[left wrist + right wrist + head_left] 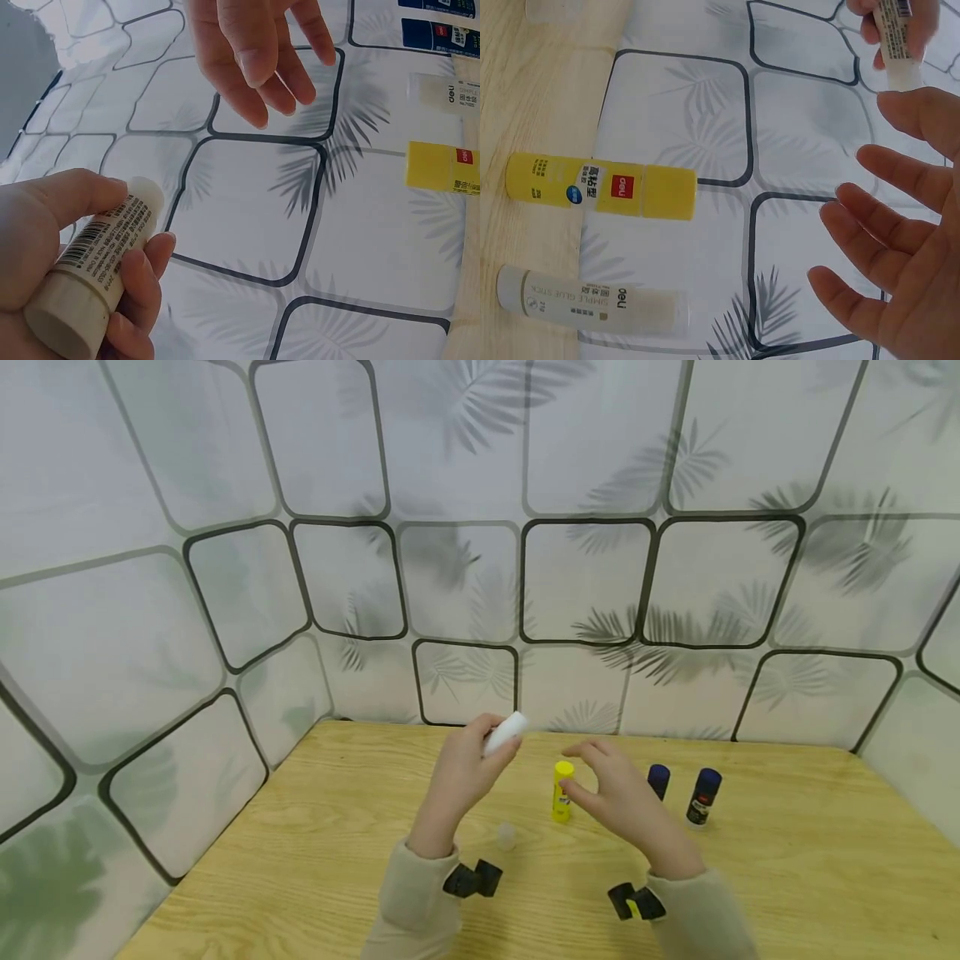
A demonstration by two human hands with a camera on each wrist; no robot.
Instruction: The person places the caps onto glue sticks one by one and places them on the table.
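Observation:
My left hand (pixel 463 768) grips a white glue stick (pixel 101 262), its fingers and thumb wrapped round the printed barrel, raised above the table and tilted. My right hand (pixel 618 789) hovers with fingers spread and relaxed, nothing in it, beside a yellow glue stick (pixel 561 802) that stands upright on the table. Another white glue stick (pixel 592 304) with a clear cap stands next to the yellow one; in the head view the right hand hides it. A small translucent cap (pixel 506 837) sits on the table between the two forearms.
Two glue sticks with dark blue caps, one partly behind the right hand (pixel 658 779) and one farther right (pixel 703 797), stand on the wooden table (pixel 360 777). A patterned curtain (pixel 457 581) rises behind the table's far edge and at both sides.

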